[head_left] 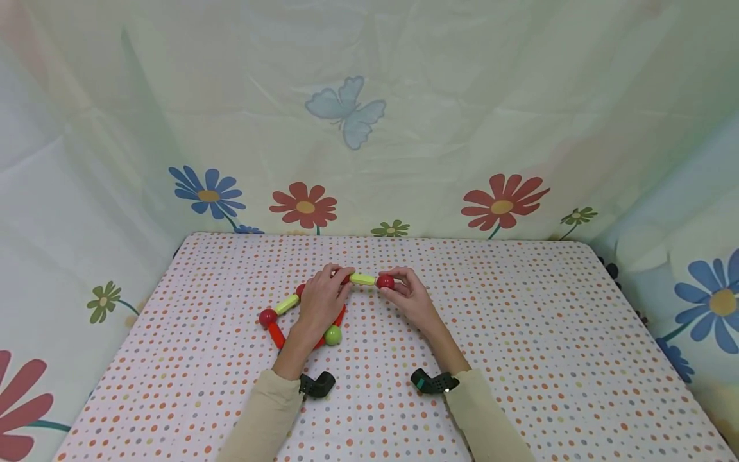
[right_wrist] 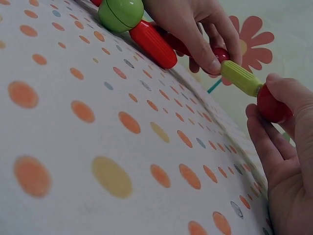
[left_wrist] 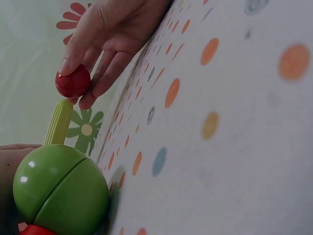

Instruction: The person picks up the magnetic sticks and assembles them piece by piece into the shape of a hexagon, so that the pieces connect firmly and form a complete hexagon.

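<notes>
My left hand (head_left: pixel 323 300) pinches a small red ball (right_wrist: pixel 221 54) from which a ribbed yellow-green rod (head_left: pixel 363 280) sticks out to the right. At that rod's free end, my right hand (head_left: pixel 408 296) holds another red ball (head_left: pixel 385 282) between thumb and fingers. Rod and ball meet or nearly meet; a metallic tip shows there in the right wrist view. Below and left of my left hand lies a chain of balls and rods: a green ball (head_left: pixel 333 335), a red ball (head_left: pixel 268 317), a yellow-green rod (head_left: pixel 287 304) and a red rod (head_left: pixel 276 335). My left hand and forearm hide part of it.
The table (head_left: pixel 519 333) has a dotted white cover. Behind it hangs a cloth backdrop (head_left: pixel 433 128) with flowers and a butterfly, and similar cloth hangs at both sides. Dark camera mounts (head_left: pixel 317 384) sit on both wrists.
</notes>
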